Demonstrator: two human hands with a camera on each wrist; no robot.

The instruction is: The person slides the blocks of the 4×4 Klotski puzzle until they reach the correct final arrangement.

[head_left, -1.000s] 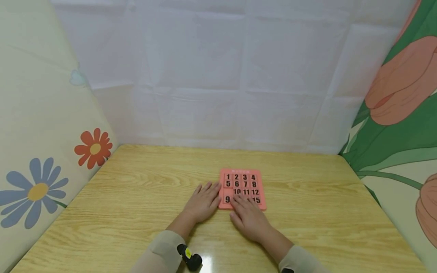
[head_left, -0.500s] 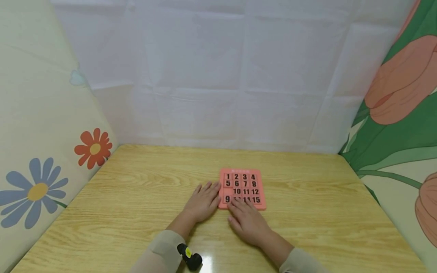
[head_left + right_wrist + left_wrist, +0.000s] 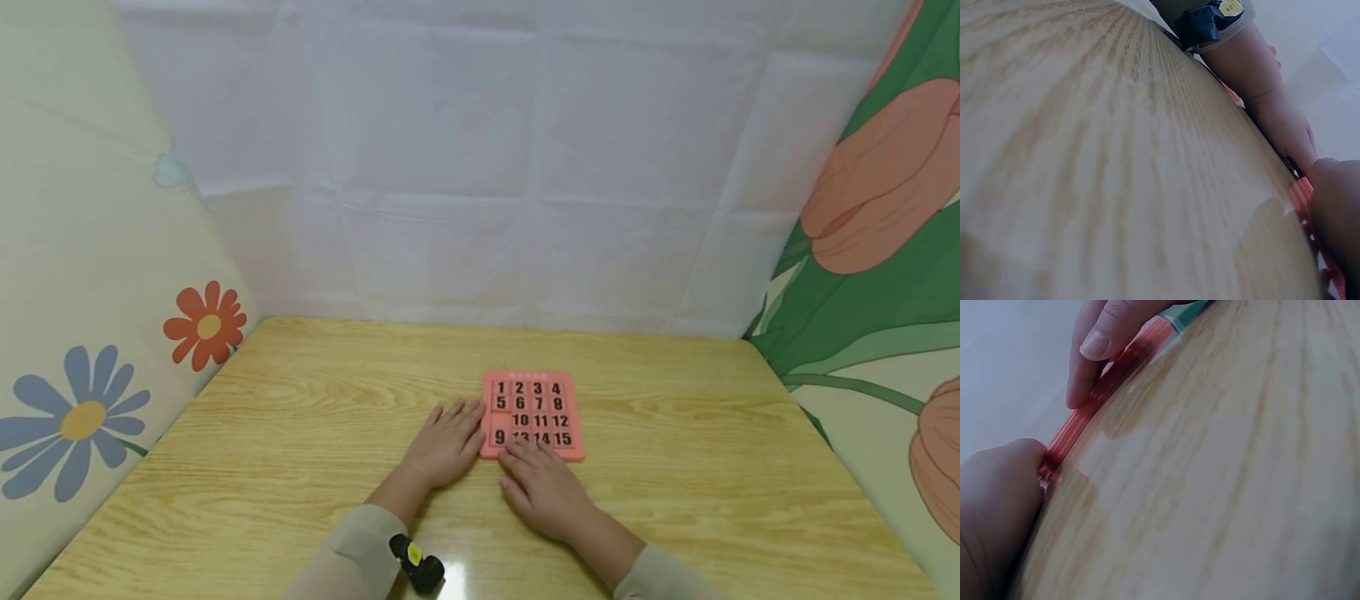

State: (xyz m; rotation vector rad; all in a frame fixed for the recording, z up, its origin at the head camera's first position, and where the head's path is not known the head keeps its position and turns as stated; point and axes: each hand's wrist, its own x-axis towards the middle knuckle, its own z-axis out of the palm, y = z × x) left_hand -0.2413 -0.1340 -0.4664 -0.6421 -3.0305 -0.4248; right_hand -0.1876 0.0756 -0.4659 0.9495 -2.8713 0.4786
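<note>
A pink sliding number puzzle (image 3: 570, 417) lies flat on the table in the head view. Its black-numbered tiles read 1 to 8 in the upper two rows. Below come 10, 11 and 12, with a gap at the left, then 9, 13, 14 and 15. My left hand (image 3: 444, 446) rests flat along the puzzle's left edge, fingers extended. The fingertips of my right hand (image 3: 551, 487) lie over the front rim and partly cover 13 and 14. In the left wrist view, the puzzle's side (image 3: 1079, 425) shows between both hands.
A wood-grain table (image 3: 337, 367) carries everything. Behind it hangs a creased white cloth (image 3: 450, 167), with flower-patterned panels on the left (image 3: 82, 250) and right (image 3: 862, 350). A black wrist camera (image 3: 417, 567) sits at the left sleeve cuff.
My right hand has drawn back slightly toward the front rim, uncovering more of tiles 13 and 14. The left hand and the tile layout look the same.
</note>
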